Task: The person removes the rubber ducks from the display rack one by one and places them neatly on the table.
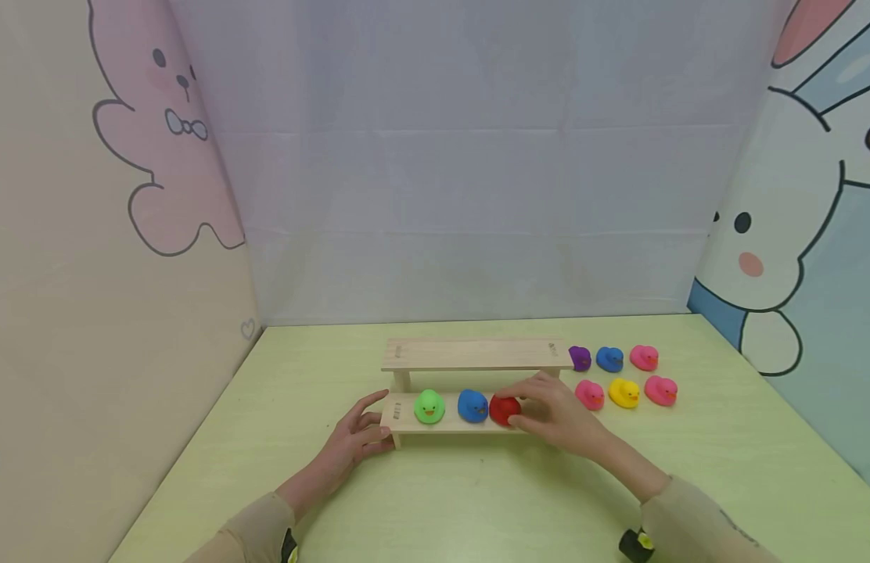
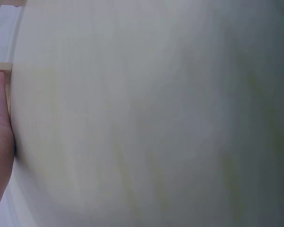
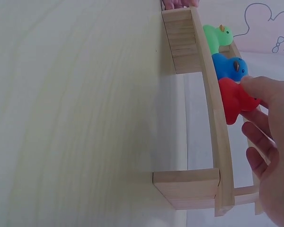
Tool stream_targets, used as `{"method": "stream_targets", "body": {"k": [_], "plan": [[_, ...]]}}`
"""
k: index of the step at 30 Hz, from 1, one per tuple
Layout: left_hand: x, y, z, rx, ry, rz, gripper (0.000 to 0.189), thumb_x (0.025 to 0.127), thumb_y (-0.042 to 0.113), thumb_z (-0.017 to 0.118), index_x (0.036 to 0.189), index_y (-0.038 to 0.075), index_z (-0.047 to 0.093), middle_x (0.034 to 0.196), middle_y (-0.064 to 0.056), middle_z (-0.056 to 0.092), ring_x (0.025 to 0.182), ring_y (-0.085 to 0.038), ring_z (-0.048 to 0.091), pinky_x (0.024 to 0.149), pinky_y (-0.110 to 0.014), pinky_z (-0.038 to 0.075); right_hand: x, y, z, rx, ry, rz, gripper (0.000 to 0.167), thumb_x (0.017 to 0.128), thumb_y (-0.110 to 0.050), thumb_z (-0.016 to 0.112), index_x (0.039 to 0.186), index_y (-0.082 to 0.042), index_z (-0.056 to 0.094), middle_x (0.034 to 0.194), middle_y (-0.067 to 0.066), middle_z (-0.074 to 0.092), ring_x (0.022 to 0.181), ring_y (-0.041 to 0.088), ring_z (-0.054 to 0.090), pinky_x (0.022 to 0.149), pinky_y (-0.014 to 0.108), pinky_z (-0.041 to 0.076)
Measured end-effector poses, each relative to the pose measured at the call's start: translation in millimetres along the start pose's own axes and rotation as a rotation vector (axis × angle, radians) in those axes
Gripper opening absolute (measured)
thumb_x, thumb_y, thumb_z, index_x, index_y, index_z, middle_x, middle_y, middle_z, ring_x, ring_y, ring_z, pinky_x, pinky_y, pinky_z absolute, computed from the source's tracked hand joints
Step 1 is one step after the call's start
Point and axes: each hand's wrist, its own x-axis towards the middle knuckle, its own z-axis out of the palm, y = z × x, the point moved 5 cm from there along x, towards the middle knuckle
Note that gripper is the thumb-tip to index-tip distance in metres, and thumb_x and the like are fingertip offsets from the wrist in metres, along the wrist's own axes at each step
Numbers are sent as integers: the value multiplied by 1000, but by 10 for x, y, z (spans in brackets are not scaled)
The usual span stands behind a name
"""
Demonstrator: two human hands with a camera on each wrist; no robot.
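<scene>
I count nine toy ducks in all: three on my one wooden stand (image 1: 477,356) and six on the bench (image 1: 470,500). The three sit in a single row on the stand's lower step (image 1: 450,421): one green duck (image 1: 429,407), one blue duck (image 1: 472,407) and one red duck (image 1: 503,410), the rightmost, just beside the blue. Both my hands are occupied. My right hand (image 1: 562,414) pinches the red duck between thumb and finger, the remaining fingers bent and off it. My left hand (image 1: 352,438) grips the left end of the lower step, near the green duck.

Right of the stand, the other six make two rows of three. At the back I have one purple duck (image 1: 580,359), partly hidden by the stand's end, a second blue duck (image 1: 609,360) and one pink duck (image 1: 644,358). In front come a second pink duck (image 1: 590,395), one yellow duck (image 1: 624,393) and a third pink duck (image 1: 661,391). My two light sleeves (image 1: 262,522) reach in from below, and two cartoon animals (image 1: 752,203) flank the pale backdrop (image 1: 442,180), one each side
</scene>
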Motion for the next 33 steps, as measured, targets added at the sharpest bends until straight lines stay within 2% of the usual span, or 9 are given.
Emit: {"method": "stream_targets", "body": {"k": [6,17,27,33], "plan": [[4,-4,-2,-4,-1,-1,66,95,-1,58,152,11,29,121,-20,54,108,-31,60,90,-43,52,-5,-12,-21,-9,-7,6,37,81,-12,80,117,-15,71,112,-9,67,99,12,51,80,35,50],[-5,10,2,-11,-1,0,66,94,-1,58,152,11,29,121,-20,54,107,-31,60,90,-44,52,-33,-16,-41,-23,21,15,36,80,-11,81,115,-15,72,106,-11,67,96,12,52,77,32,51],[0,2,0,-9,7,-2,65,94,-1,58,152,11,29,120,-20,55,106,-30,61,89,-43,52,-81,-32,-94,-28,51,21,39,79,-10,82,116,-15,71,103,-14,66,94,21,56,76,40,52],[-3,5,4,-1,7,4,65,94,-2,58,152,11,30,121,-20,54,106,-30,60,89,-43,52,-125,-25,-150,-41,61,33,39,79,-9,82,116,-17,71,98,-14,63,91,21,54,72,37,53]]}}
